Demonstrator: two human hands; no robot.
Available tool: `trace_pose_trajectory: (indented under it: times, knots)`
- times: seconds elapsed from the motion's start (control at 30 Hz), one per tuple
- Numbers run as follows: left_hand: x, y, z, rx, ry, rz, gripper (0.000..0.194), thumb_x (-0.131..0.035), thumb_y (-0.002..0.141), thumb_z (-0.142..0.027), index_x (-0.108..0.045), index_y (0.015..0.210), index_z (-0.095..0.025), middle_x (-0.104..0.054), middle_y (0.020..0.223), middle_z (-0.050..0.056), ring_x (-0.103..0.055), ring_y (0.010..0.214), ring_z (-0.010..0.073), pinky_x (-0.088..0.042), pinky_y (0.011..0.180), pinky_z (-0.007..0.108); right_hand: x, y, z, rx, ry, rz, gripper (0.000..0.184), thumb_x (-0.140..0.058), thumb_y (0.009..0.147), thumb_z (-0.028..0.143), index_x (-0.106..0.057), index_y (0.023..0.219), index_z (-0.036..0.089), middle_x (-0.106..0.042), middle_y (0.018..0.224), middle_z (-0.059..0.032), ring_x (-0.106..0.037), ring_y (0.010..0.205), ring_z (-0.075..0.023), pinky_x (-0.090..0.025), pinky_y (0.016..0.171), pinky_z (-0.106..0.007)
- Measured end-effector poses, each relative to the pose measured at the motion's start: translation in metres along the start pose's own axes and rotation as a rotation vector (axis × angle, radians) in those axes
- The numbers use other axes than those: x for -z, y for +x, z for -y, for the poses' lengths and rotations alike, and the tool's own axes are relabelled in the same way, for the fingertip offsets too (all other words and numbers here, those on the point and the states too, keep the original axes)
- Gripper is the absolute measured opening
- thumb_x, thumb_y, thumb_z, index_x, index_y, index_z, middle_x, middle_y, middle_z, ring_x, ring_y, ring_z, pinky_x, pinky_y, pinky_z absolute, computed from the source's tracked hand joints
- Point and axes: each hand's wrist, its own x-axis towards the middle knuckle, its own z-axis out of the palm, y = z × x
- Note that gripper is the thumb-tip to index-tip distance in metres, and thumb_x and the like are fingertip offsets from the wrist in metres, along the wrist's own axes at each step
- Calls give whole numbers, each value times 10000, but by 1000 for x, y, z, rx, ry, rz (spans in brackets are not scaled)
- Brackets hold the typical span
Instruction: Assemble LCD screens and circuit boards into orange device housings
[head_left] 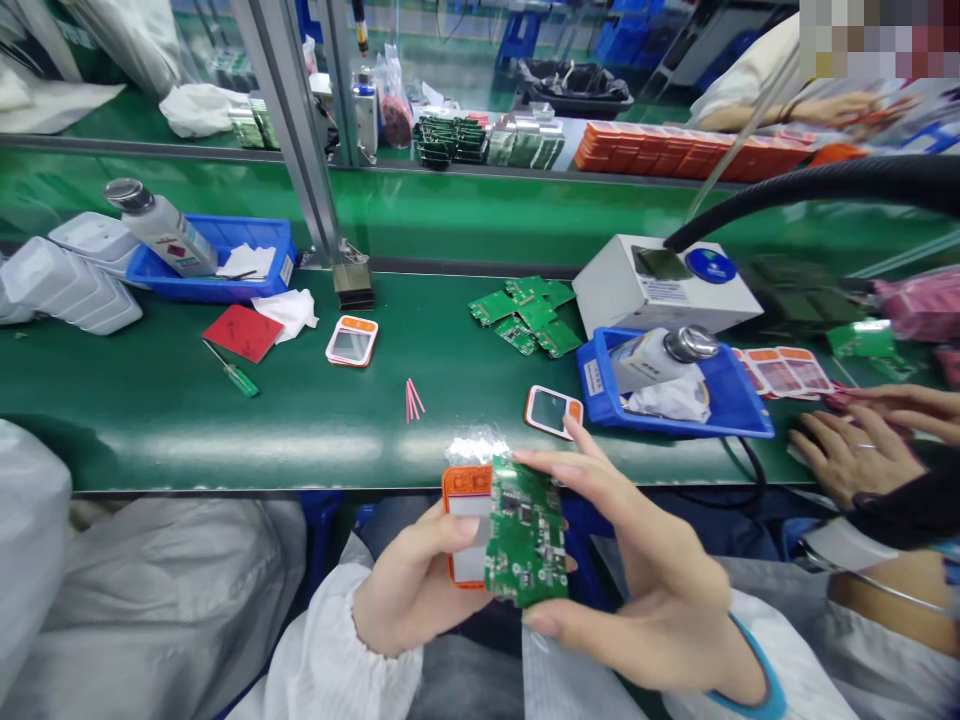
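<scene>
My left hand [416, 575] grips an orange plastic casing [466, 480] with a pale panel, thumb resting on its face. In my right hand [637, 560] is a green circuit board [527, 530], held by its edges between thumb and fingers, with small components facing me. The board overlaps the right part of the casing and hides it; whether the two touch I cannot tell. Just beyond my right fingertips, an orange-and-white device with a screen [551, 411] lies on the bench. A similar device [352, 341] lies farther left, and several thin pink strips [413, 400] are between them.
A blue tray [675, 425] with a bottle stands at right, beside loose circuit boards [529, 312] and a white box [630, 285]. Another blue tray [217, 290], a red square [244, 333] and a green screwdriver [240, 378] are at left. A co-worker's hands [862, 450] are at far right.
</scene>
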Motion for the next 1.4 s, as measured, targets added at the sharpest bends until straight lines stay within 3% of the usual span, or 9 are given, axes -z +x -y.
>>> trace_pose_trajectory:
  times: [0.17,0.37,0.57,0.67,0.8,0.93,1.1,1.23,1.4]
  knots:
    - [10,1,1,-9,73,51,358,-630,833,-305,-639,1162,-162,-695,1072,85,-668,950,213,-508,856,299,-5,2,4,57,-161,61,779,-730,768,273,-322,1419,140,-585,1244,-173,-570,1144,-325,-105,1092,-727]
    - [18,0,0,27,85,54,433,-625,821,-304,-601,1225,-152,-683,1089,139,-676,921,248,-503,874,371,4,-2,2,47,-168,108,833,-671,802,464,-272,1444,114,-565,1269,-180,-543,1171,-345,-57,1096,-726]
    - [18,1,-1,50,87,61,392,-618,830,-315,-625,1177,-133,-693,1073,133,-683,895,221,-513,857,327,21,2,5,38,-94,86,755,-580,777,114,-248,1454,137,-522,1326,-141,-471,1252,-330,-141,1114,-694]
    - [18,2,0,66,91,60,352,-602,847,-307,-642,1153,-137,-703,1058,121,-687,889,208,-517,861,319,30,9,12,79,-167,259,765,-495,727,-1,-244,1437,132,-499,1363,-127,-379,1334,-307,-239,1123,-633]
    - [19,4,2,68,68,38,245,-592,868,-275,-676,1090,-217,-722,1030,56,-678,950,190,-533,849,311,36,19,16,85,-365,564,717,-439,742,-16,-283,1420,157,-419,1458,-82,-227,1420,-274,-333,1116,-549]
    - [19,5,2,149,112,4,240,-575,884,-321,-677,1073,-213,-733,952,48,-703,830,177,-538,765,266,31,24,13,108,-459,672,674,-426,787,-10,-310,1423,183,-470,1426,-65,-338,1372,-236,-291,1134,-560]
    - [19,6,2,191,150,-81,403,-491,908,-440,-674,1011,-96,-714,854,124,-692,790,212,-516,796,310,26,24,8,126,-493,640,567,-439,850,34,-337,1398,137,-573,1303,-110,-498,1234,-227,-240,1125,-623]
    - [16,6,2,146,216,-200,363,-506,906,-417,-646,1075,-128,-706,840,102,-679,742,209,-527,717,316,22,22,7,112,-493,612,558,-462,838,78,-374,1385,148,-583,1278,-118,-533,1190,-244,-225,1122,-638]
    - [14,7,2,130,218,-177,340,-586,862,-430,-670,1049,-159,-708,859,96,-676,765,202,-535,670,281,18,21,8,92,-468,589,540,-507,832,148,-406,1362,137,-591,1267,-124,-532,1187,-267,-188,1121,-664]
